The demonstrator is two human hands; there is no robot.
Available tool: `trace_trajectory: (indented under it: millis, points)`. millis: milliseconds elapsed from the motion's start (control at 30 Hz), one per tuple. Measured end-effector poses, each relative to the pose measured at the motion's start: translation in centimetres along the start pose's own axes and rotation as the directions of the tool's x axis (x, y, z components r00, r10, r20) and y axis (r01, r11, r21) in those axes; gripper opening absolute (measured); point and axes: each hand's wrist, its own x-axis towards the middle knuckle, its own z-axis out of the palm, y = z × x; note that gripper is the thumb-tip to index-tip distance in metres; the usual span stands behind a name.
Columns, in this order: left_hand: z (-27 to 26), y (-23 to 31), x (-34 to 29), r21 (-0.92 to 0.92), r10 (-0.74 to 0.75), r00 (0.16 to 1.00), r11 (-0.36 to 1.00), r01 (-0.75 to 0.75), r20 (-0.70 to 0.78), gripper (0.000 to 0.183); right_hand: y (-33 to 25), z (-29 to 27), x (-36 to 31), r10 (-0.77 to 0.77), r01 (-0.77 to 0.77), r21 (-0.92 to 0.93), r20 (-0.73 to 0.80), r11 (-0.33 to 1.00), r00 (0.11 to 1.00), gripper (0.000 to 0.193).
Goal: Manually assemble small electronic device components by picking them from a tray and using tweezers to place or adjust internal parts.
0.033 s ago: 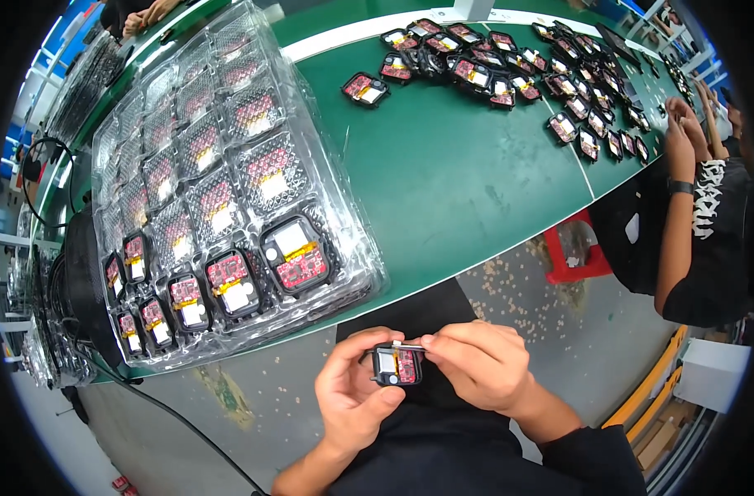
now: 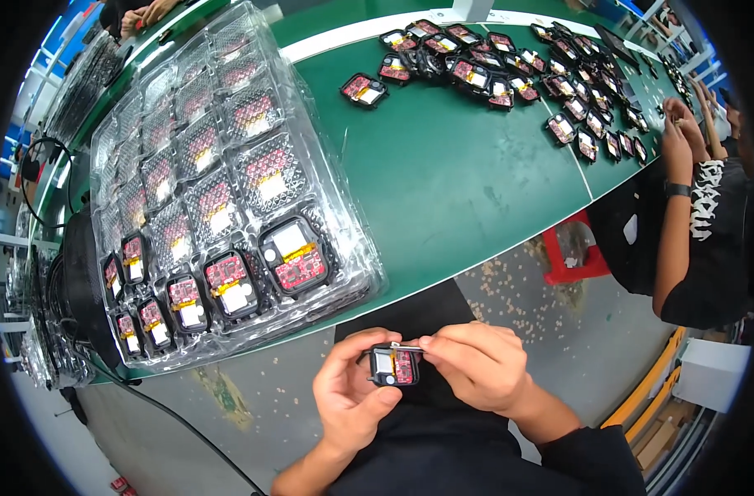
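Note:
My left hand (image 2: 344, 398) holds a small black watch-like case (image 2: 404, 369) between thumb and fingers, above my lap. Its open back shows a red circuit board, a pale rectangular part and a yellow strip. From the right, my right hand (image 2: 483, 369) pinches thin metal tweezers (image 2: 409, 348), whose tip is at the case's upper edge. What the tip touches is too small to tell. Beyond my hands, a stack of clear plastic trays (image 2: 362, 263) lies on the green table, with similar open cases (image 2: 294, 255) in its near pockets.
Bubble wrap (image 2: 269, 178) covers boards in the trays' farther pockets. Many loose cases (image 2: 469, 74) lie heaped across the green table (image 2: 443, 190). On the right sits a co-worker (image 2: 679, 165) near a red stool (image 2: 577, 256). A black cable (image 2: 191, 420) runs down at left.

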Motion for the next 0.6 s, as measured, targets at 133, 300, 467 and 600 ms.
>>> trace_trajectory:
  millis: [133, 300, 467, 600]
  points:
    - [0.12, 0.20, -0.08, -0.084, -0.038, 0.999, 0.996, 0.036, -0.014, 0.062, 0.15, 0.33, 0.07, 0.061, -0.061, 0.159, 0.006, 0.985, 0.998, 0.030]
    - [0.16, 0.28, 0.13, -0.016, 0.023, 1.000, 1.000, -0.024, -0.004, 0.059, -0.41, -0.04, -0.20, 0.091, -0.091, 0.030, 0.009, 0.995, 0.996, 0.026]
    - [0.14, 0.48, 0.15, 0.033, 0.047, 0.999, 0.998, -0.048, 0.014, 0.058, -0.48, -0.40, -0.06, 0.071, -0.071, 0.004, 0.041, 0.997, 0.997, 0.027]
    - [0.96, 0.74, 0.20, 0.129, -0.020, 0.995, 0.991, 0.034, -0.102, 0.067, -0.23, -0.27, -0.16, 0.108, -0.111, 0.091, 0.037, 0.990, 0.993, 0.026]
